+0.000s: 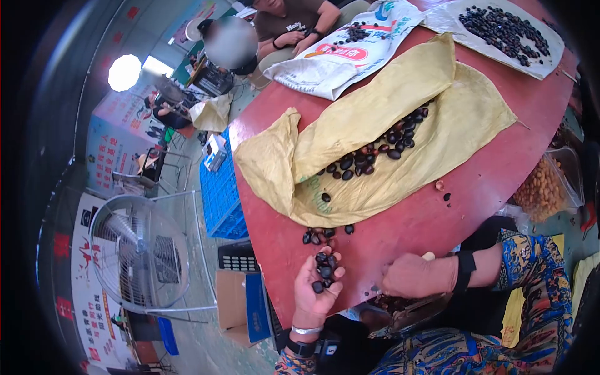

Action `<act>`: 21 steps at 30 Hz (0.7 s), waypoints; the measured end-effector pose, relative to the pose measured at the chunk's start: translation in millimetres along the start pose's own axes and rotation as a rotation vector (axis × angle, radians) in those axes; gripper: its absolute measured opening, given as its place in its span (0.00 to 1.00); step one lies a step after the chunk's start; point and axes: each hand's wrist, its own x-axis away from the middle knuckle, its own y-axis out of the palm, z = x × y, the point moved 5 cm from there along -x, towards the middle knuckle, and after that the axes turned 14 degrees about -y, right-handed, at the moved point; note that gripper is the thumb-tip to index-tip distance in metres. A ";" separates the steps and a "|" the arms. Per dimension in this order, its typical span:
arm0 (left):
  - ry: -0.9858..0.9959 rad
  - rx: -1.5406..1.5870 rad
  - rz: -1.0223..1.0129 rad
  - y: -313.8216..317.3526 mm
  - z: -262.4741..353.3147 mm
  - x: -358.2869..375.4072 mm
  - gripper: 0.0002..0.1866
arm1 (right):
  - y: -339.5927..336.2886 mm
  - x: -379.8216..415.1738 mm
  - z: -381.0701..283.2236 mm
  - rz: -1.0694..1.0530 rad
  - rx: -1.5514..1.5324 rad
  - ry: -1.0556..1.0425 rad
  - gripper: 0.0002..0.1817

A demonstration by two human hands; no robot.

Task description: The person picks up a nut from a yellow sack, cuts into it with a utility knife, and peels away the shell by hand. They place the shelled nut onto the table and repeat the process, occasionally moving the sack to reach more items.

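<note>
Right hand grip contents hidden; background face blurred.

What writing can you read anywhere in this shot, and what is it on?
Nothing reads clearly.
White sack: red label with white characters, too blurred to read.
Posters on the left wall: coloured characters, too small to read.
Yellow sack: faint green print near its lower edge, illegible.
Dark shirt of the seated person: white lettering, blurred.
</note>
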 end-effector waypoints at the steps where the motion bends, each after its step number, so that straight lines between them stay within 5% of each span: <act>1: -0.003 0.012 0.000 -6.6 -5.4 0.4 0.18 | -3.9 0.3 6.9 0.011 -0.043 0.059 0.10; 11: 0.059 -0.121 0.116 -29.3 -26.0 -3.4 0.17 | -39.1 2.9 29.2 0.212 -0.096 0.315 0.11; 15: 0.013 -0.112 0.054 -22.4 -35.9 -2.3 0.17 | -40.4 -0.3 26.6 0.385 -0.122 0.237 0.11; 18: 0.061 -0.452 0.218 -7.1 -34.9 7.6 0.19 | -30.8 -5.9 25.0 0.463 -0.073 0.221 0.10; 20: 0.032 -0.382 0.259 -9.6 -38.2 1.1 0.18 | -30.8 -7.0 23.0 0.474 -0.094 0.190 0.12; 21: 0.068 -0.445 0.092 -20.7 -38.3 -10.6 0.18 | -35.8 -6.8 19.5 0.546 -0.153 0.132 0.13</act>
